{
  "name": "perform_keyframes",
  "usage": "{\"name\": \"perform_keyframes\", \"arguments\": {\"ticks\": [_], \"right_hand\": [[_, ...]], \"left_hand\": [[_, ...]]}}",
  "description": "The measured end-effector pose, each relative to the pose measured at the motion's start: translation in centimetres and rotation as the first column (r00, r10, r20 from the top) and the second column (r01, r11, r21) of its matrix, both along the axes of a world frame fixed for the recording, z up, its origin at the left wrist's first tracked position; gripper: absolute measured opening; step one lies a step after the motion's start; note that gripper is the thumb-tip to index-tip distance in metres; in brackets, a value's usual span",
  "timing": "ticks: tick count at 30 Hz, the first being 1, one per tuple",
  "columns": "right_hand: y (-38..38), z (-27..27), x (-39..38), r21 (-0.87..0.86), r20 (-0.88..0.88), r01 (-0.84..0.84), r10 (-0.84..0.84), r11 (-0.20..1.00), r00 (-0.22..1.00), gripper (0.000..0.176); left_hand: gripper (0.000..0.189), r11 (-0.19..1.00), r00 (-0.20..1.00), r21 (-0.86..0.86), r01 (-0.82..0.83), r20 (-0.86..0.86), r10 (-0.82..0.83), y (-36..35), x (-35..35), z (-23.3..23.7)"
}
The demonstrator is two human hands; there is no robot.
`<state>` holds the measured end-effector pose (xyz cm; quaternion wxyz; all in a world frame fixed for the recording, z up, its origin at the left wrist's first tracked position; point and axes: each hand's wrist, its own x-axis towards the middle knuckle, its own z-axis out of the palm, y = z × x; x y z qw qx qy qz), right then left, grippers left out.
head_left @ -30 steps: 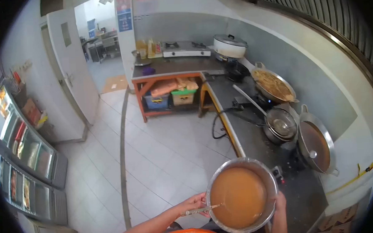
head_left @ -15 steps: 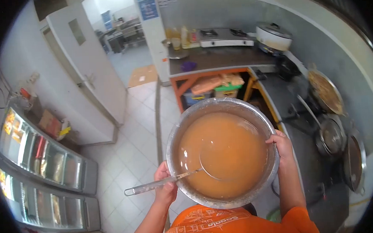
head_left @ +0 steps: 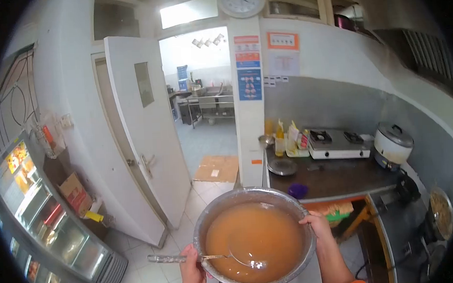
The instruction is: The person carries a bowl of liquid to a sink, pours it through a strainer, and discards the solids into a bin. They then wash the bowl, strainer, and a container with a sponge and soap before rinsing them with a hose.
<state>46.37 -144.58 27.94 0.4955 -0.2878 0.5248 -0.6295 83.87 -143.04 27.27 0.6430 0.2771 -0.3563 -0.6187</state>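
The metal bowl [head_left: 244, 196] of brownish liquid [head_left: 262, 237] is held at 6 o'clock — both grips closed on its rim, left hand [head_left: 192, 271] at 8 with ladle [head_left: 167, 258], right hand [head_left: 319, 228] at 3 — carrying seems in hand; steady levelness is called for

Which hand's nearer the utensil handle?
Left. The left hand is at the utensil handle, thumb across it; the right hand is across the pot, gripping the opposite rim.
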Motion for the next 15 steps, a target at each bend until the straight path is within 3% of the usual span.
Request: {"name": "perform_keyframes", "arguments": {"ticks": [2,5,10,14,15], "right_hand": [[-7.1,0.5,1.3,-0.013,0.035,-0.02,0.02,1.0,0.999,0.021],[-17.1,1.7,2.9,-0.004,0.091,-0.053,0.053,0.999,0.994,0.023],[-34.1,4.0,6.5,-0.01,0.038,0.008,-0.008,1.0,0.999,0.017],[-49.6,1.1,6.9,-0.024,0.019,0.029,-0.029,0.999,0.999,0.018],[-54.3,-0.4,6.6,-0.021,-0.034,0.112,-0.113,0.993,0.993,0.017]], "left_hand": [[0.036,0.991,0.994,0.094,-0.098,0.064,0.093,-7.0,1.0,0.7],[0.036,0.965,0.991,0.238,-0.109,0.101,0.087,-17.2,2.6,3.7],[0.047,0.971,0.985,0.214,-0.105,0.154,0.073,-36.4,4.8,3.9],[0.044,0.942,0.984,0.312,-0.127,0.159,0.08,-51.6,5.5,3.0],[0.044,0.941,0.983,0.316,-0.119,0.17,0.068,-55.4,5.3,2.8]]}}
